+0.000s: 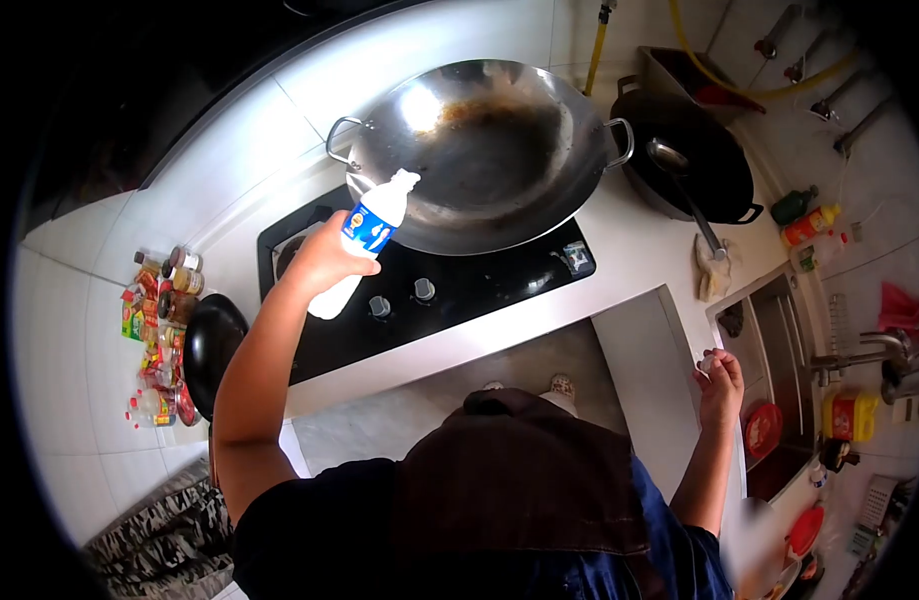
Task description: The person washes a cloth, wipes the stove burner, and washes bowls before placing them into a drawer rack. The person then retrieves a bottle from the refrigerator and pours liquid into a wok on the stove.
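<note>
My left hand (pixel 329 262) is wrapped round a white plastic bottle with a blue label (pixel 369 230). The bottle is tilted, its neck pointing up and right beside the near-left rim of a large steel wok (pixel 489 205). Brownish marks show on the wok's inner wall, and it sits on the black gas stove (pixel 449 290). Out to the right, by the sink edge, my right hand (pixel 720 388) is closed in a pinch. A small pale thing (pixel 706 364) shows at its fingertips, too small to make out.
Right of the wok, a ladle (pixel 669 155) lies across a dark pan (pixel 714 180) beside a cloth (pixel 712 270). A sink (pixel 784 330) and yellow jug (pixel 847 415) are further right. Seasoning jars (pixel 184 280) and a black pan (pixel 214 340) stand left.
</note>
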The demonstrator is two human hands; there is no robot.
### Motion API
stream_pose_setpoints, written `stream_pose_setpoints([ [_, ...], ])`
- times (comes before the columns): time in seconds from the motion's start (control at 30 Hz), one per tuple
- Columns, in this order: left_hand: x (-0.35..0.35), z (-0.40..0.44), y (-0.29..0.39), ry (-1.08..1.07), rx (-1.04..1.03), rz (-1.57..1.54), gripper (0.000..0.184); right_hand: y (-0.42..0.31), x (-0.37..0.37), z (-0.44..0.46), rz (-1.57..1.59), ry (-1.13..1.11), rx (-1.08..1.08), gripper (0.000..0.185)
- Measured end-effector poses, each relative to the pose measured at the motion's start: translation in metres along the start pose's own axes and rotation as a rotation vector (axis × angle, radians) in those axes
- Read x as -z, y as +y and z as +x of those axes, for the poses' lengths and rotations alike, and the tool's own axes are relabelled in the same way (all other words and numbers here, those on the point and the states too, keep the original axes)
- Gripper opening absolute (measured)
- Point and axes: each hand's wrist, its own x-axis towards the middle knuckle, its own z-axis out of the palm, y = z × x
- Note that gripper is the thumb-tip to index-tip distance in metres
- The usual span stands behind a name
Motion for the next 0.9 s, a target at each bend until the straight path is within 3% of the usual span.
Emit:
stream_pose_setpoints([
  [0.37,-0.007,0.017,0.028,-0.002,0.063,0.083,0.065,-0.005,0.033,0.058,0.190,-0.047,-0.029,0.017],
  [0.9,-0.011,0.031,0.044,-0.051,0.064,0.238,0.065,-0.005,0.052,0.105,0.196,-0.128,-0.061,0.018],
])
